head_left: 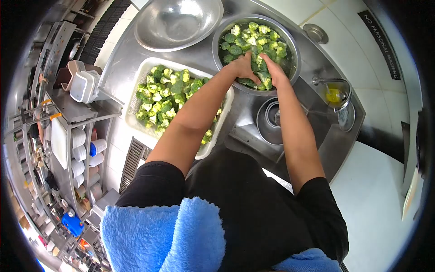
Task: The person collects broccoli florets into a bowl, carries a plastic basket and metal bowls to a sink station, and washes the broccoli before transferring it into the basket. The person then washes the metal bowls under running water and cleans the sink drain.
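Both my hands reach into a round metal bowl (pixel 295 75) that holds broccoli florets (pixel 253 34), which seem to sit in water. My left hand (pixel 244 68) curves around some florets near the bowl's front, its thumb spread toward the right. My right hand (pixel 275 72) presses in from the other side, so a clump of florets (pixel 260 68) lies between the two palms. Some fingertips are hidden among the florets. Below and left of the bowl, a white perforated basket (pixel 136 119) is full of cut broccoli (pixel 158 97), partly covered by my left forearm.
An empty metal bowl (pixel 179 22) stands on the steel counter at the upper left. In front of me is a sink with a round metal pot (pixel 267 120). A tap (pixel 324 81) and a yellow item (pixel 334 95) are at the right. Shelves with containers (pixel 78 152) stand far left.
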Tool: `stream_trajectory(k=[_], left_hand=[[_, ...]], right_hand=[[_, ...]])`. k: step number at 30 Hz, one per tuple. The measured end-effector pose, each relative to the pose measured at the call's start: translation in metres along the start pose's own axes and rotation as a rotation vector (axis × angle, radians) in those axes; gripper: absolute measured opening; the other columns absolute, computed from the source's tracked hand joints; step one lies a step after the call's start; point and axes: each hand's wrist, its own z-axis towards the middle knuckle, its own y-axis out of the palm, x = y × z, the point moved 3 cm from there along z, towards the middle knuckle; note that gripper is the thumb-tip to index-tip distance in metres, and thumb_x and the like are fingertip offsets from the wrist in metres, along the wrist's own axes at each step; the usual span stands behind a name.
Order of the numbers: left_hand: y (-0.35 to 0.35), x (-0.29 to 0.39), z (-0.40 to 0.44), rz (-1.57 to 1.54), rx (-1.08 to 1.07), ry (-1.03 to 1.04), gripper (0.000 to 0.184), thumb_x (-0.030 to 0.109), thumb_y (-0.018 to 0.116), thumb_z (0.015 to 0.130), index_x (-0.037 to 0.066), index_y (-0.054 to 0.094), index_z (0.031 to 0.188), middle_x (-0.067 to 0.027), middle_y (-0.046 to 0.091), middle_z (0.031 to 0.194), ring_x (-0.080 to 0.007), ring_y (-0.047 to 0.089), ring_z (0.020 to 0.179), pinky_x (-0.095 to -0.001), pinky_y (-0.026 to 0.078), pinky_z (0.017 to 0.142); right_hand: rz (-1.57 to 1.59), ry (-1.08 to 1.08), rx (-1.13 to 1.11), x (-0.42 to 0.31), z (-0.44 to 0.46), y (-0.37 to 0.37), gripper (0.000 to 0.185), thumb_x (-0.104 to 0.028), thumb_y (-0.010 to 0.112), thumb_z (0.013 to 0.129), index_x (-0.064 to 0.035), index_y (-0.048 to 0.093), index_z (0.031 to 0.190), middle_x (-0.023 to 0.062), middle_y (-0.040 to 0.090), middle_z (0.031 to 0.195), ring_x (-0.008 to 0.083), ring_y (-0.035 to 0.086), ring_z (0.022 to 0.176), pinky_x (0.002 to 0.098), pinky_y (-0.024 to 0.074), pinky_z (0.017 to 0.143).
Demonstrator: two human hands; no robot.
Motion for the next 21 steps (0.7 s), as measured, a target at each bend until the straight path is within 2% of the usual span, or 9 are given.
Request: stream_trajectory(k=[4,7,8,12,13,18,19,21], left_hand=[[-0.008,0.003,0.002,-0.164,0.117,0.141,0.125,0.034,0.091,0.059,-0.002,0.023,0.158,-0.0349,0.056,0.137,-0.0415,0.058,0.128,-0.0425,0.047,0.109],[-0.019,0.016,-0.007,-0.291,0.173,0.075,0.110,0.024,0.083,0.064,-0.001,0.028,0.156,-0.0338,0.059,0.132,-0.0404,0.061,0.124,-0.0422,0.050,0.105],[-0.023,0.022,-0.009,-0.242,0.254,0.077,0.105,0.022,0.081,0.066,-0.002,0.030,0.155,-0.0325,0.059,0.134,-0.0402,0.063,0.122,-0.0428,0.051,0.103],[-0.051,0.046,-0.038,-0.238,0.532,0.093,0.100,0.020,0.081,0.066,-0.001,0.033,0.152,-0.0293,0.059,0.135,-0.0407,0.062,0.124,-0.0444,0.051,0.104],[-0.062,0.052,-0.049,-0.241,0.527,0.032,0.099,0.020,0.080,0.067,0.000,0.033,0.152,-0.0283,0.058,0.137,-0.0409,0.061,0.125,-0.0444,0.051,0.106],[-0.099,0.030,-0.140,-0.245,0.759,-0.056,0.102,0.017,0.082,0.069,0.002,0.028,0.154,-0.0273,0.055,0.140,-0.0425,0.061,0.124,-0.0471,0.052,0.103],[-0.104,0.018,-0.159,-0.228,0.818,-0.069,0.104,0.017,0.082,0.070,0.003,0.026,0.155,-0.0274,0.054,0.140,-0.0433,0.061,0.123,-0.0484,0.053,0.101],[-0.112,-0.015,-0.202,-0.302,0.811,-0.192,0.107,0.020,0.085,0.069,0.004,0.025,0.157,-0.0269,0.052,0.144,-0.0427,0.061,0.124,-0.0482,0.053,0.100]], right_hand=[[0.189,-0.003,0.040,-0.005,0.000,0.001,0.075,-0.047,0.079,0.085,-0.0029,0.057,0.141,0.0122,0.063,0.135,0.0245,0.063,0.116,0.0405,0.0520,0.097],[0.279,-0.044,0.074,-0.019,-0.002,0.008,0.072,-0.042,0.081,0.084,-0.0005,0.058,0.138,0.0112,0.065,0.130,0.0229,0.065,0.110,0.0399,0.0559,0.090],[0.332,-0.061,0.084,-0.026,-0.003,0.010,0.069,-0.041,0.081,0.084,-0.0008,0.060,0.136,0.0104,0.067,0.124,0.0219,0.068,0.105,0.0390,0.0569,0.088],[0.312,-0.186,0.049,-0.069,-0.027,0.022,0.058,-0.039,0.079,0.087,-0.0004,0.066,0.127,0.0096,0.071,0.115,0.0206,0.071,0.097,0.0384,0.0580,0.085],[0.257,-0.164,0.111,-0.084,-0.041,0.034,0.056,-0.039,0.079,0.087,0.0005,0.068,0.125,0.0102,0.071,0.115,0.0208,0.070,0.099,0.0379,0.0578,0.084],[0.014,-0.378,0.001,-0.113,-0.103,0.119,0.060,-0.043,0.077,0.088,0.0039,0.068,0.125,0.0133,0.070,0.121,0.0196,0.068,0.102,0.0344,0.0521,0.090],[0.022,-0.395,-0.046,-0.105,-0.098,0.140,0.058,-0.045,0.077,0.088,0.0030,0.070,0.120,0.0120,0.071,0.113,0.0186,0.066,0.099,0.0329,0.0499,0.090],[-0.017,-0.385,-0.120,-0.090,-0.111,0.191,0.049,-0.046,0.078,0.088,0.0001,0.074,0.106,0.0052,0.071,0.094,0.0146,0.063,0.085,0.0301,0.0495,0.078]])
